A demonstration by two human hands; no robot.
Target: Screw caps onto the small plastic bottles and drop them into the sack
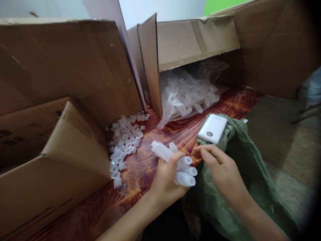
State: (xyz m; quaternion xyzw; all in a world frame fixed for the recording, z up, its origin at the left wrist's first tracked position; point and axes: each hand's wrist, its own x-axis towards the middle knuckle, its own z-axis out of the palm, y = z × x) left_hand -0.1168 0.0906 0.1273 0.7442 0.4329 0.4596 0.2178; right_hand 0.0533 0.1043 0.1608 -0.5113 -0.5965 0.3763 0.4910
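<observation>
Several translucent white tubes (186,171) are clasped in the left hand (167,179), its grip closed around them; the right hand (222,170) is held just beside, grip pinched together.

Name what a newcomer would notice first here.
At centre, the left hand grips a bundle of translucent plastic tubes, with the right hand close beside them over a green cloth. To their left, a heap of small clear caps lies on the wood-grain table at the foot of a cardboard box. A white power bank rests on the cloth.
</observation>
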